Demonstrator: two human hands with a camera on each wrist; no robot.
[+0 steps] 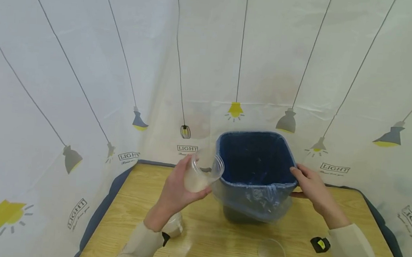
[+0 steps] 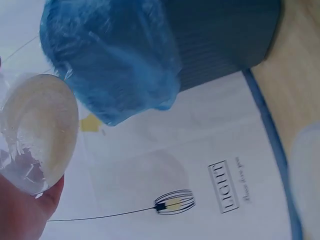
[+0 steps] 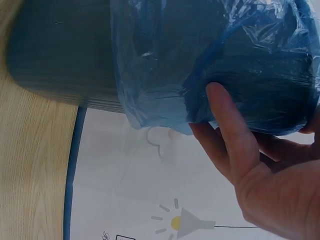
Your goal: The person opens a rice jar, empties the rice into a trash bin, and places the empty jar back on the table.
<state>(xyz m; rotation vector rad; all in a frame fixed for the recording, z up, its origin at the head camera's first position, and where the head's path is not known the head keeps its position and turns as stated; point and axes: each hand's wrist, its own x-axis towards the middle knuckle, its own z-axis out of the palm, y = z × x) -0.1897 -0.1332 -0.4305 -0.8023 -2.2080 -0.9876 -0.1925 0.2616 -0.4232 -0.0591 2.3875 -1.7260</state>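
Observation:
My left hand (image 1: 173, 188) grips a clear round plastic container (image 1: 196, 180), tilted on its side with its mouth facing the bin. Something whitish shows at its bottom, also seen in the left wrist view, where the container (image 2: 47, 132) fills the left edge. Beside it stands a dark trash bin (image 1: 236, 212) lined with a blue translucent plastic bag (image 1: 267, 202) folded over the rim. The right hand (image 1: 313, 187) holds the bin's right rim, thumb on top. In the right wrist view, fingers (image 3: 235, 130) press the bag against the bin's outer side.
A clear round lid (image 1: 271, 254) lies on the wooden table (image 1: 219, 253) in front of the bin. A small black object with a yellow-green patch (image 1: 320, 245) is at the right. Another clear container (image 1: 175, 225) stands partly behind the left wrist. Lamp-printed sheeting (image 1: 203, 64) surrounds the table.

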